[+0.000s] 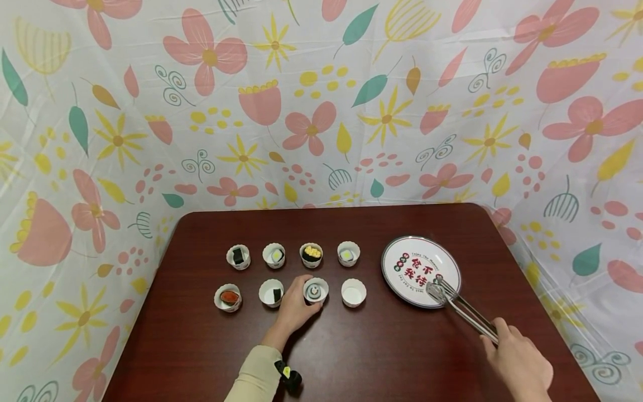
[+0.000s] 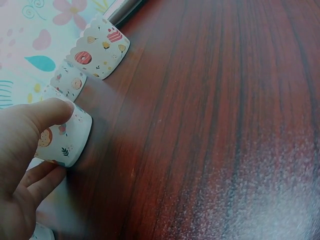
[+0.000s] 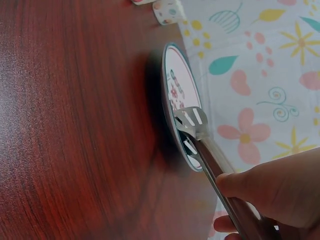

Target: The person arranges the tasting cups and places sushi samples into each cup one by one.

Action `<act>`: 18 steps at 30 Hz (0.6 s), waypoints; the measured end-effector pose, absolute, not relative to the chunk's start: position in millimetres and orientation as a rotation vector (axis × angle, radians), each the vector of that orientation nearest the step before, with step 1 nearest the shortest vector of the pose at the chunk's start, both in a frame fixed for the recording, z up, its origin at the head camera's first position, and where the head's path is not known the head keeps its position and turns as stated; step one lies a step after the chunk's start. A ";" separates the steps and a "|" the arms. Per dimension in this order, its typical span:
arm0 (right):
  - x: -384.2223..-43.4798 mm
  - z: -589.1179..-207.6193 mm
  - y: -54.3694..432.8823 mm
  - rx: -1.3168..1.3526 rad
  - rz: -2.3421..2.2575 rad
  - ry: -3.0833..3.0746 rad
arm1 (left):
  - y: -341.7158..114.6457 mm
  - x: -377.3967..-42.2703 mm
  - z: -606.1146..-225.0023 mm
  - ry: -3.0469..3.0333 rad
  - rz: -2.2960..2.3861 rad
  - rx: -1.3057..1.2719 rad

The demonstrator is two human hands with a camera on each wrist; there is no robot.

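Note:
My left hand (image 1: 293, 310) grips a white paper baking cup (image 2: 75, 134) in the front row, thumb and fingers on opposite sides of it. Inside that cup sits a pale round piece with a grey spiral (image 1: 314, 291). In the left wrist view the cup's printed wall shows beside the thumb. My right hand (image 1: 519, 355) holds metal tongs (image 1: 472, 316) by their handles. The slotted heads (image 3: 194, 119) are over the near right part of a round white plate (image 1: 449, 267) with red lettering; whether they touch it I cannot tell.
An empty cup (image 1: 354, 293) stands right of the held one. Other cups hold sushi-like pieces: one orange-topped (image 1: 229, 297), one yellow-topped (image 1: 312, 253), others black-and-white (image 1: 238, 256). The dark wooden table (image 1: 372, 357) meets a flowered cloth (image 1: 321, 167) behind.

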State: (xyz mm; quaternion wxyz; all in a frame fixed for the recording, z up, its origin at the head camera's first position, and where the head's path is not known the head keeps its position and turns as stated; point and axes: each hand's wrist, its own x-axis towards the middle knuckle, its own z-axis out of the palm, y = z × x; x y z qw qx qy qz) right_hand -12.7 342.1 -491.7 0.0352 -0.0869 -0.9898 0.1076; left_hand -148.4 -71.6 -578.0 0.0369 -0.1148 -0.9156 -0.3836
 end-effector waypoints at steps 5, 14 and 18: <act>-13.3 -487.1 343.5 -0.290 0.314 -3.107 | -71.4 -148.3 -578.5 -2.807 -1.175 -0.358; -15.2 -486.0 345.0 -0.298 0.311 -3.127 | -72.0 -147.6 -577.1 -2.803 -1.182 -0.371; -15.8 -486.8 345.0 -0.270 0.314 -3.093 | -73.0 -147.1 -575.1 -2.825 -1.227 -0.382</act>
